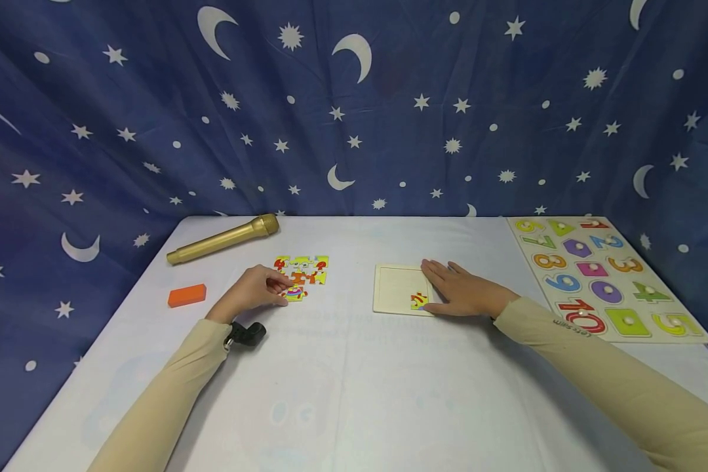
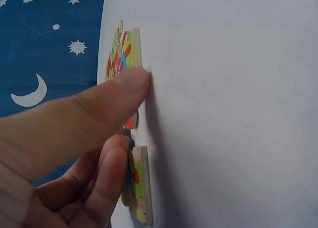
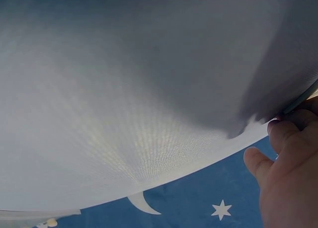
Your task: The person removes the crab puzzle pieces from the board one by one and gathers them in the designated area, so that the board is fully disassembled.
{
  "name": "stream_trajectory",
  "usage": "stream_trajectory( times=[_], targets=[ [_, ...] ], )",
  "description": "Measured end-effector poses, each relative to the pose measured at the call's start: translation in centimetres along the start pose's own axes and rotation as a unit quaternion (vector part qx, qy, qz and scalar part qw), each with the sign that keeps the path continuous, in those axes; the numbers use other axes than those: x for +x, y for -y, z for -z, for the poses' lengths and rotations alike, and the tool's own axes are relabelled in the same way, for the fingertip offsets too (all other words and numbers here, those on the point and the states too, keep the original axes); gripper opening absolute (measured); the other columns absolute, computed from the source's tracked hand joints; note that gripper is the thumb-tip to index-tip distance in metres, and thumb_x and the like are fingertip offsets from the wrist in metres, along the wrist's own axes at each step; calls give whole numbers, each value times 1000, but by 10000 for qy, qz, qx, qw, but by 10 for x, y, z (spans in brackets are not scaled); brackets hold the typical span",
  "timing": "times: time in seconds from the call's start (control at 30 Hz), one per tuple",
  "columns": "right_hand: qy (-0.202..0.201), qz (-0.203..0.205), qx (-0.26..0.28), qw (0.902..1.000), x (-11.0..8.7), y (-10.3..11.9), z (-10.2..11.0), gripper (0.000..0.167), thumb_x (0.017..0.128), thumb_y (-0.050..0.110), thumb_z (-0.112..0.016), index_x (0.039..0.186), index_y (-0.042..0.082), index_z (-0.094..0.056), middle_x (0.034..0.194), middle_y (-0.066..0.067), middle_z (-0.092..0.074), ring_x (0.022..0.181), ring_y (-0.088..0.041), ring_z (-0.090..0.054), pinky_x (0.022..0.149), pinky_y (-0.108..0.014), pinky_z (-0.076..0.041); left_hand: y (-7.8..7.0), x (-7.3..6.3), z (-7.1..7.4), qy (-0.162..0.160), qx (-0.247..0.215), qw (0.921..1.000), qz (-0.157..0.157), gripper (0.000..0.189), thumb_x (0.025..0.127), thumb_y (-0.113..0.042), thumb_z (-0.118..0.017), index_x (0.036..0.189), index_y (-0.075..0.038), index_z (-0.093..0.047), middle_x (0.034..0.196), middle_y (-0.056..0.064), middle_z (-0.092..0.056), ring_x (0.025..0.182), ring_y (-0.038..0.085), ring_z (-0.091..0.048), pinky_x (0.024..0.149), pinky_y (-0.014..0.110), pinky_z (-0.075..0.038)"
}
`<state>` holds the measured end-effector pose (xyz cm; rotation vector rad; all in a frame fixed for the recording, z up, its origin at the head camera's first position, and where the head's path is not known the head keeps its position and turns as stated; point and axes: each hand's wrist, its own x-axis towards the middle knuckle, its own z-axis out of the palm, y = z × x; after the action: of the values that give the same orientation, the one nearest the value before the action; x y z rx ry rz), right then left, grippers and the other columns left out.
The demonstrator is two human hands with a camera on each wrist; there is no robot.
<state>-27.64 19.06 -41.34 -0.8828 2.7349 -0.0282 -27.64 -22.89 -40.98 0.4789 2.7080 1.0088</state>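
Note:
My left hand (image 1: 256, 288) is at the left edge of a loose group of colourful jigsaw pieces (image 1: 301, 262), fingers bent and the thumb apart from them. Nearest its fingertips lies a rainbow-patterned piece (image 1: 295, 294). In the left wrist view the thumb (image 2: 126, 86) overlaps one upper piece (image 2: 133, 49), and the other fingers are beside a lower piece (image 2: 141, 183). With fingers extended, my right hand (image 1: 463, 292) rests on the right side of a pale wooden puzzle tray (image 1: 392, 288). One yellow-and-red piece (image 1: 418, 301) sits in the tray's near right corner, by the thumb.
A gold microphone (image 1: 224, 240) lies at the back left, with an orange block (image 1: 187, 295) nearer. On the right is a number-and-shape board (image 1: 613, 282), partly beside my right forearm. A blue curtain (image 1: 389, 131) with moons and stars hangs behind the white table (image 1: 342, 387).

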Motion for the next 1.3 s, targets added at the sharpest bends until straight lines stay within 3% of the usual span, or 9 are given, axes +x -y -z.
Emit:
stream_trajectory(
  times=[0.5,1.0,1.3],
  targets=[
    [85,21,-1,10000,-1,1,4,89,91,59,-43,150,0,-11,158,-16,-12,146,-31,-13,117,-52,-12,0,2,1,37,235,9997,-35,28,73,-3,-78,100,3,-71,91,13,-70,74,12,-56,68,24,-49],
    [41,10,8,10000,-1,2,3,90,90,60,-43,150,1,-12,158,-14,-13,146,-30,-14,117,-51,-13,1,2,3,93,241,9997,-43,29,73,-4,-78,100,2,-71,89,11,-69,75,11,-56,67,20,-48],
    [20,49,-11,10000,-2,2,3,89,91,59,-43,149,-1,-12,157,-16,-12,145,-31,-15,117,-52,-14,-9,3,7,-63,45,10000,-41,32,73,-6,-78,104,0,-71,88,10,-69,74,11,-56,66,19,-47]
  ],
)
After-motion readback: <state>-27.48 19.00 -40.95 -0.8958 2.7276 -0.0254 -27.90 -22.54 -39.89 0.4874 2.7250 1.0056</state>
